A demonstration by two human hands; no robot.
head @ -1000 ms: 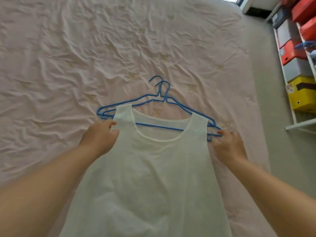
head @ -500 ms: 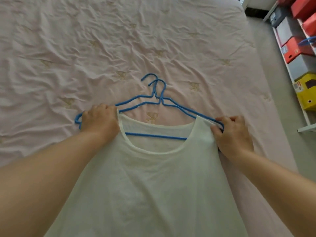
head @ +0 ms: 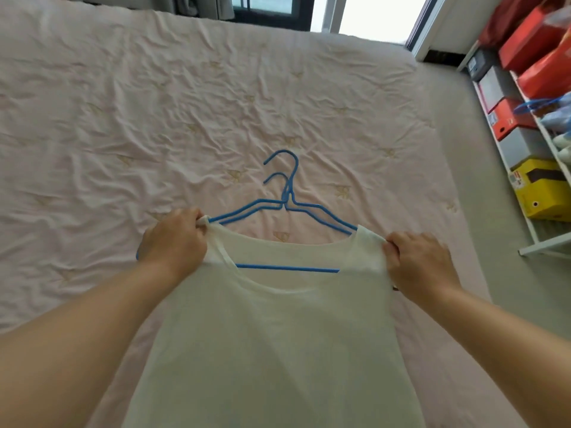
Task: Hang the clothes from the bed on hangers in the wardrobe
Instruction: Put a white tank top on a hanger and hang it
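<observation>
A white sleeveless top (head: 278,344) lies spread on the pink bed sheet (head: 123,118), neckline away from me. Two blue wire hangers (head: 285,208) lie stacked under its shoulders, hooks pointing toward the window, and one bottom bar shows through the neck opening. My left hand (head: 173,242) pinches the top's left shoulder strap over the hanger end. My right hand (head: 417,261) grips the right shoulder strap at the other end. The hanger ends are hidden under fabric and hands.
A white shelf rack (head: 531,236) stands to the right of the bed, holding red, grey and yellow boxes (head: 543,193). Grey floor (head: 482,211) runs between bed and rack. A window (head: 364,17) is beyond the bed's far edge.
Both hands have pulled the shoulder straps further outward over the hanger ends, stretching the neckline wide. The view has tilted up, showing the window.
</observation>
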